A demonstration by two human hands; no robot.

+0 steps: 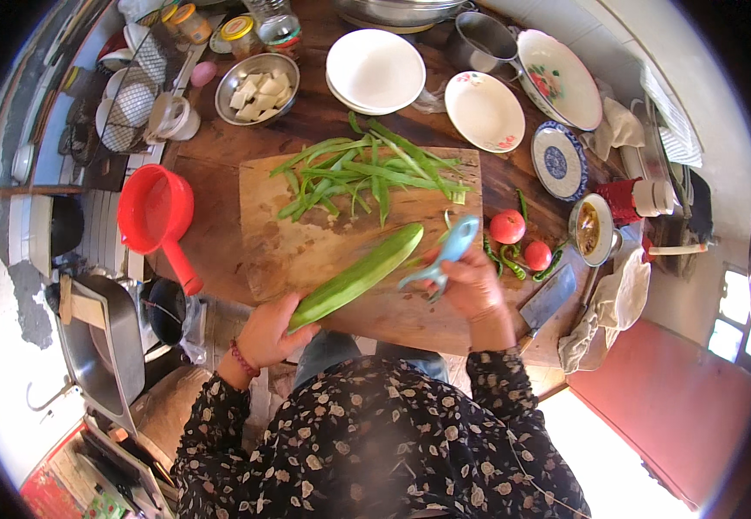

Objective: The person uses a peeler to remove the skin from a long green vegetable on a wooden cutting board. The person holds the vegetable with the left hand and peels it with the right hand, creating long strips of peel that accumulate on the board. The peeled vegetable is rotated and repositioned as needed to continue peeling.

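My left hand (271, 329) grips the near end of a long green gourd (357, 276), its skin pared to a pale, streaked green. The gourd slants up to the right over the near part of a wooden cutting board (265, 253). To its right, my right hand (476, 285) holds a light-blue Y-shaped peeler (458, 241) by the middle, apart from the gourd. A heap of green peel strips (369, 170) covers the far half of the board.
Right of the board lie tomatoes (507, 227), green chillies (513, 263) and a cleaver (549, 298). A red plastic ladle (155, 207) stands at left. Along the back are a steel bowl of white cubes (257, 89), white bowls (375, 70) and a plate (484, 111).
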